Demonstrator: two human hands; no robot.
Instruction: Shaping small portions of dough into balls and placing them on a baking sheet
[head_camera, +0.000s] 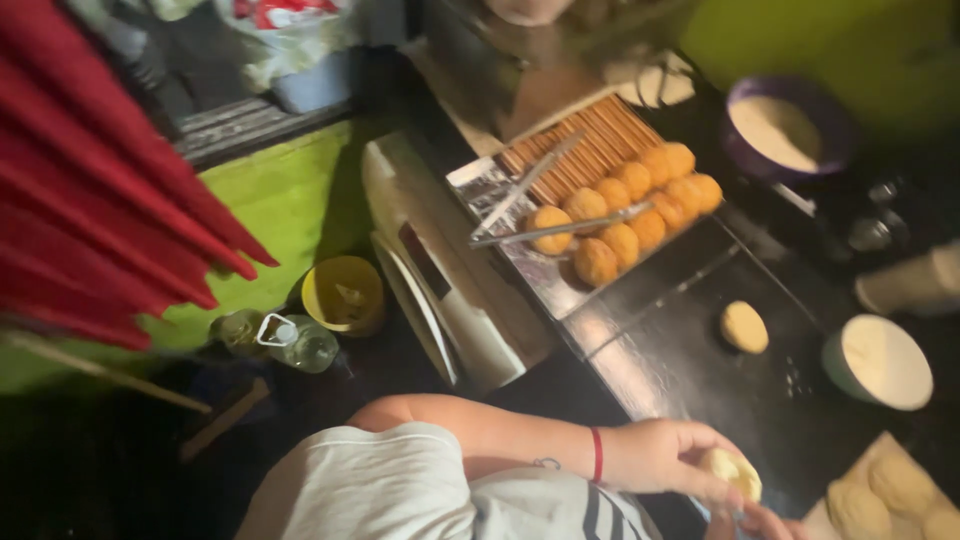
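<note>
Head view: left hand (665, 455) cupped around soft pale round dough ball (733, 470), right hand (765, 522) barely visible at the bottom edge, grip unclear; likely light, squashy, best cradled underneath, beyond it dark griddle worktop (690, 370).

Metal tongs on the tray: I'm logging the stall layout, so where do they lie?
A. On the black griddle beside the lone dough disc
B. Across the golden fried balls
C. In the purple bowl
B: the metal tongs rest across the golden fried balls on the foil-lined tray.
</note>
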